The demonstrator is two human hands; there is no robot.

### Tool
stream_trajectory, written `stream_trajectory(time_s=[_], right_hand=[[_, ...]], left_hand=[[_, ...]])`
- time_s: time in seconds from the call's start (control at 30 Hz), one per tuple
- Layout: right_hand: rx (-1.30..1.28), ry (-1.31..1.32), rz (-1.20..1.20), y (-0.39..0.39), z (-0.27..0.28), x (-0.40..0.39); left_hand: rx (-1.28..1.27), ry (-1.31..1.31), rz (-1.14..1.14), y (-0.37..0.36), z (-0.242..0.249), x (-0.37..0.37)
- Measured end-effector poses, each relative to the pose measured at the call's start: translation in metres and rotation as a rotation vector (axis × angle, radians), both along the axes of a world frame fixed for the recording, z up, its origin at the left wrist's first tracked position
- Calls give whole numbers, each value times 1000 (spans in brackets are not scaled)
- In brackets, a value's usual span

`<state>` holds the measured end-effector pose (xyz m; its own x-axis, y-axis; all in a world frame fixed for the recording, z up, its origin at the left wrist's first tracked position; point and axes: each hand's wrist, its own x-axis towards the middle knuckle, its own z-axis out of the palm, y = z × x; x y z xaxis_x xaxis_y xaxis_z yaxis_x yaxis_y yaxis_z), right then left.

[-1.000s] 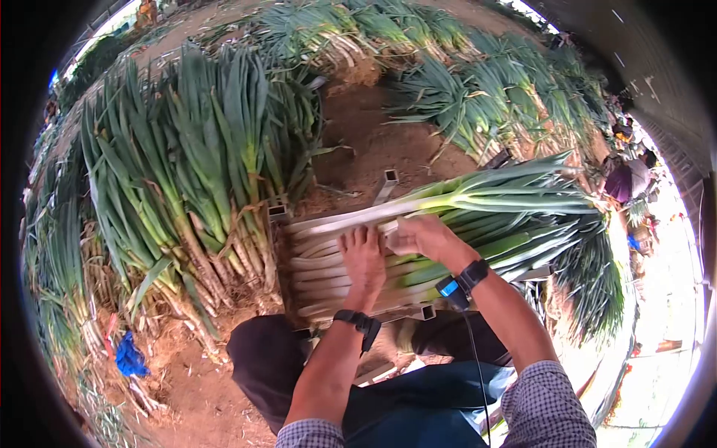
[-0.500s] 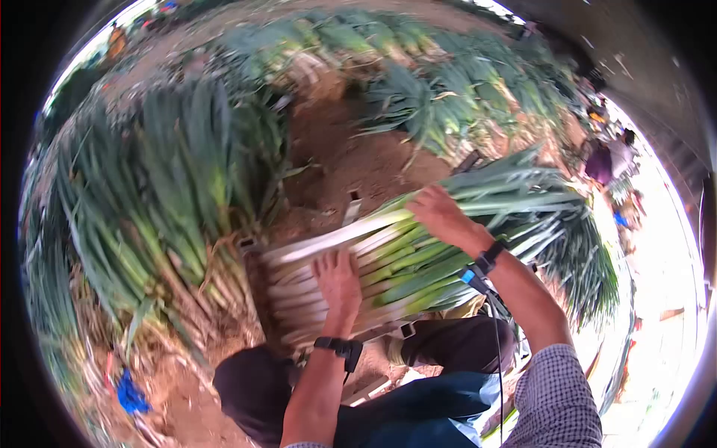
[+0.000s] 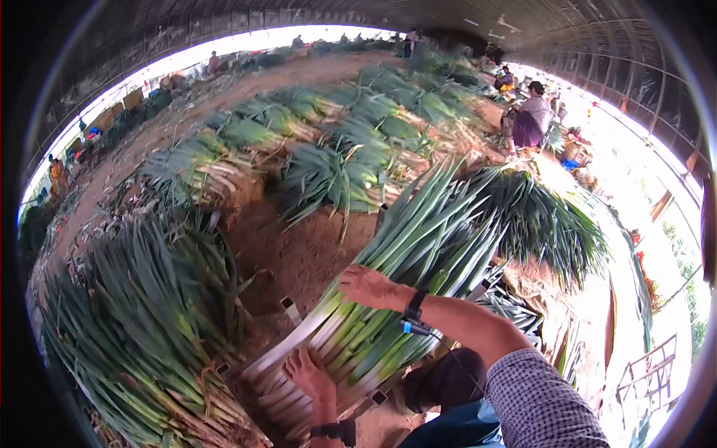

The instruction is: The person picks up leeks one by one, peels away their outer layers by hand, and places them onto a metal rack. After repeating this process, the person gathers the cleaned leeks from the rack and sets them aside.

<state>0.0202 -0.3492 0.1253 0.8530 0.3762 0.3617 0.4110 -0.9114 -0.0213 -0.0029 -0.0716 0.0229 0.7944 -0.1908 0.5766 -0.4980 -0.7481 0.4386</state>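
Note:
A wide bundle of leeks [image 3: 366, 328] lies in front of me in a low metal frame, white ends towards me at the lower left and green leaves fanning to the upper right. Flat on the white stalks rests my left hand [image 3: 309, 375], its fingers stretched out. My right hand [image 3: 367, 287] lies farther up, where white turns to green, with its fingers curled over the far edge of the bundle; the fingertips are partly hidden. A metal post [image 3: 291, 310] of the frame stands beside the far edge, and another post [image 3: 379, 397] at the near edge.
A large leek pile [image 3: 142, 299] stands at the left. More leek bundles [image 3: 328, 172] lie in rows on the soil beyond, and a dark green heap [image 3: 549, 224] is at the right. A person [image 3: 530, 119] crouches at the back right. A metal rack [image 3: 648, 377] stands at far right.
The view has lifted and shifted, so more of the shed shows and the bundle appears lower. Both hands remain on the leeks, in about the same places along the stalks.

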Motion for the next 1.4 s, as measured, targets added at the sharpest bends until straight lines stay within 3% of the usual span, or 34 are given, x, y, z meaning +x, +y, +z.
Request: stream_trajectory(time_s=[0.03,0.07,0.1,0.13,0.17,0.2,0.27,0.37,0.57,0.63,0.83,1.03,1.2,1.4], right_hand=[[39,27,17,1,-12,-2],[672,298,104,-14,-32,-2],[908,404,153,-20,-45,1],[760,342,166,-21,-48,1],[101,28,146,-18,-42,2],[-43,-80,179,-12,-39,4],[-31,-87,179,10,-25,6],[78,-81,103,9,-7,-8],[53,-2,152,6,-6,-8],[62,-99,148,8,-3,-14],[-114,110,94,-5,-17,6],[-147,134,-206,-13,15,-15],[-156,106,-323,-8,6,-39],[-128,456,-410,-14,28,-5]], left_hand=[[13,-8,-12,-4,-6,5],[38,1,-1,4,-9,3],[2,112,-9,8,4,-4],[-33,218,-2,7,17,-8],[-62,222,10,6,14,-9],[-93,209,17,9,3,-7],[-45,9,82,19,-11,1],[-36,-15,102,5,30,-2],[85,78,-34,20,25,10],[56,86,-38,18,18,9],[132,196,-61,23,20,14],[117,167,-69,21,17,14],[111,151,-89,23,23,12],[104,135,-67,23,20,15]])
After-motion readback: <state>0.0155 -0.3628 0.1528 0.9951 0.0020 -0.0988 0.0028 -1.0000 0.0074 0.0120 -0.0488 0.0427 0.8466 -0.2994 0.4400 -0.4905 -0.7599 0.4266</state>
